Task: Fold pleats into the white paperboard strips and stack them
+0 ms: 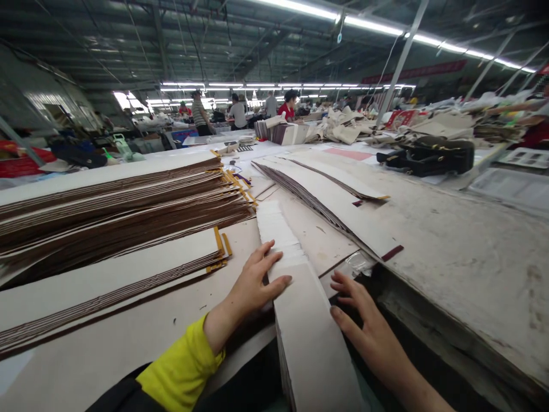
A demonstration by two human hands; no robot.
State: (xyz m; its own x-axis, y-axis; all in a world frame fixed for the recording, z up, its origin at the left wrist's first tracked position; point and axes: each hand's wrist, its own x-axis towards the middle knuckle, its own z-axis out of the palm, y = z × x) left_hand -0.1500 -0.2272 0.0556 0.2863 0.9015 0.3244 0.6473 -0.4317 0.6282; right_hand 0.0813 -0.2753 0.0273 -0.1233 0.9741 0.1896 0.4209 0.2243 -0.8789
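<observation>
Stack of pale strips, L hand laid at L edge, fingers spread, R hand held nr R edge, fingers parted, brown-edged strips piled at L.

Hands at either side of a pale strip stack, brown-edged stacks leftward

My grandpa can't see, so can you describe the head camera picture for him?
A left hand rests on a long stack of pale strips, with the right hand by its right edge. Brown-edged strip stacks lie leftward on the worktable; several people are farther back, under tube lights.
</observation>
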